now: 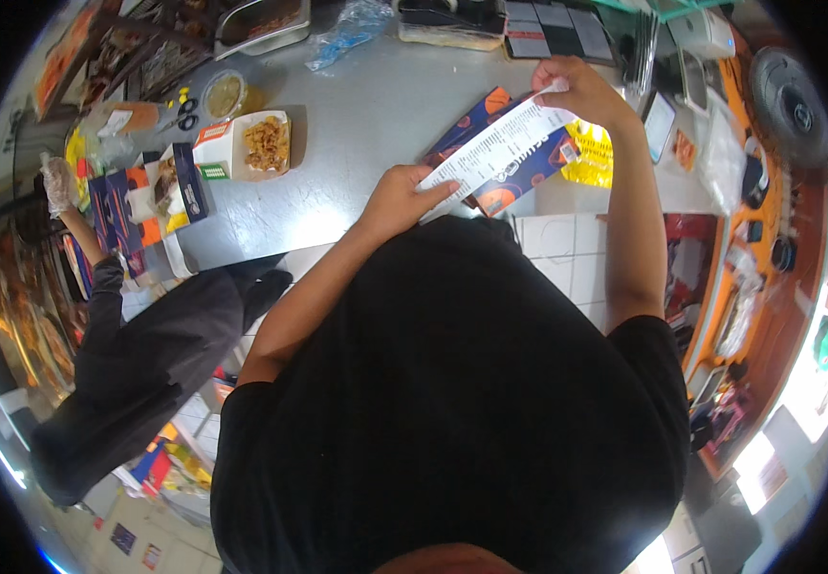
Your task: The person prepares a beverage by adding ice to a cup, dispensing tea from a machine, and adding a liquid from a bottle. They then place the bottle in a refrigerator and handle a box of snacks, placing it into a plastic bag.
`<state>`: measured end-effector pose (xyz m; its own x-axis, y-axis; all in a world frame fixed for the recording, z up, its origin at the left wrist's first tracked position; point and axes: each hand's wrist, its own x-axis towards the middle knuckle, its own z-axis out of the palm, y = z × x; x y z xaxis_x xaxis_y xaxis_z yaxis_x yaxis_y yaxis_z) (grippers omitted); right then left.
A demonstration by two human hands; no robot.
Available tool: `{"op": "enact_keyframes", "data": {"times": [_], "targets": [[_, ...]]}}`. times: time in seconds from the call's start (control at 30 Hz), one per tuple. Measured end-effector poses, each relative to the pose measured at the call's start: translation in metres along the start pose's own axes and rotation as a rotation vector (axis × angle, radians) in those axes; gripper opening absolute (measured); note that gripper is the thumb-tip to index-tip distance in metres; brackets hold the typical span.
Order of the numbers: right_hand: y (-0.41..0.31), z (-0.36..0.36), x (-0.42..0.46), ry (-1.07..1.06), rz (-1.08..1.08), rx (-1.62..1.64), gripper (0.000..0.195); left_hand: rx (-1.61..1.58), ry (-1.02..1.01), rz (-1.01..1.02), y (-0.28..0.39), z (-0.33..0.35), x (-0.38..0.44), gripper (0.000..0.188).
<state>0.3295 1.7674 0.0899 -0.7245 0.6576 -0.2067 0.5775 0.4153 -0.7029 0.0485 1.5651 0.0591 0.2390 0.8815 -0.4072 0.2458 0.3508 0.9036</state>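
Observation:
Stretched between both my hands is a long white paper receipt (503, 140) that bears printed writing. My left hand (403, 197) pinches its lower end near the counter's front edge. At the upper right end my right hand (582, 90) grips it between thumb and fingers. Under the receipt lies a dark blue and orange printed paper bag or box (521, 179), partly covered by it. Beside that, a yellow packet (590, 154) with writing lies partly behind my right forearm.
On the steel counter (356, 136) stand an open carton of fried food (267, 143), a lidded tub (225, 95) and black-handled scissors (186, 115). A co-worker's gloved hand (60, 186) is at far left, near dark blue boxes (188, 183). A metal tray (263, 29) sits at the back.

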Motion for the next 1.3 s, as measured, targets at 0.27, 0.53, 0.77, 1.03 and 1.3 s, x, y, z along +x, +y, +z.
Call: {"op": "enact_keyframes", "data": {"times": [0.27, 0.53, 0.77, 1.03, 1.3], "targets": [[0.003, 0.047, -0.025, 0.555, 0.242, -0.059, 0.055, 0.159, -0.050, -0.188, -0.005, 0.002, 0.008, 0.044], [-0.005, 0.076, -0.036, 0.721, 0.239, 0.077, 0.046, -0.027, -0.006, 0.102, -0.021, 0.003, 0.019, 0.038], [-0.023, 0.086, -0.044, 0.802, 0.238, 0.143, 0.039, 0.099, 0.094, 0.059, -0.018, 0.001, 0.012, 0.040], [-0.031, 0.088, -0.047, 0.812, 0.214, 0.072, 0.035, 0.516, 0.206, 0.233, -0.010, 0.002, 0.007, 0.052], [-0.036, 0.083, -0.044, 1.023, 0.124, -0.113, 0.030, 0.093, 0.260, 0.425, -0.037, -0.032, -0.013, 0.032]]}}
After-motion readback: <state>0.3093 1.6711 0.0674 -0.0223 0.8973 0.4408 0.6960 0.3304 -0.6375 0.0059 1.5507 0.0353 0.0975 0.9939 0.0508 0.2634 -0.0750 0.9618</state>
